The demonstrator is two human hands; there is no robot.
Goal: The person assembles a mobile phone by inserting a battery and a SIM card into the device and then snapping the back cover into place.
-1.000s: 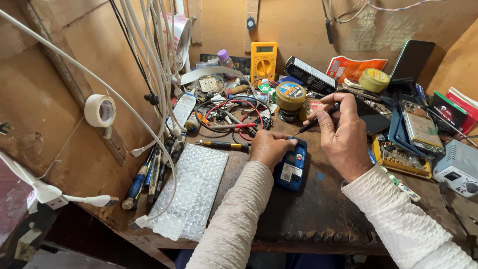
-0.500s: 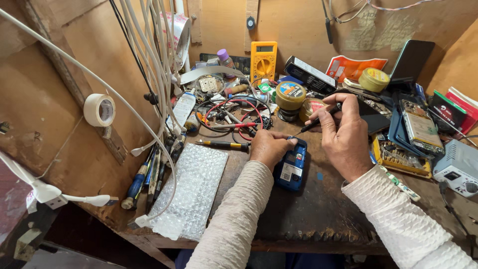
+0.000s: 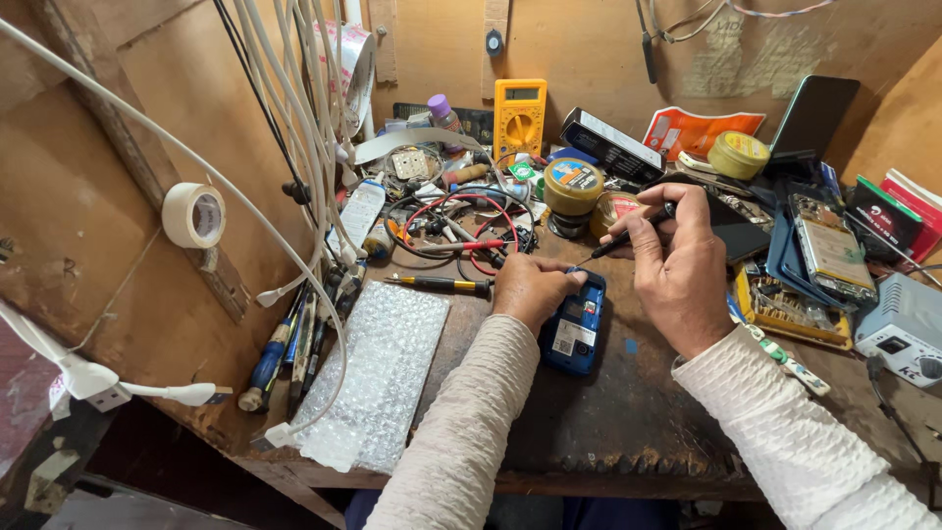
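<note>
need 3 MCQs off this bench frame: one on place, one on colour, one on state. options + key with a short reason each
1. Where does the sheet of clear bubble wrap lie, as against the small blue phone?
A. To its left
B. To its right
C. On top of it

2. What colour is the boxy handheld multimeter at the back of the dark wooden bench?
A. Red
B. Yellow
C. Green

3. What does the right hand do?
A. Lies flat and empty
B. Grips a thin black tool
C. Holds the tape roll

A: the wrap lies left of the left hand, which rests on the phone.
B: its case is yellow.
B: the fingers pinch the thin black tool, tip towards the phone.
</note>
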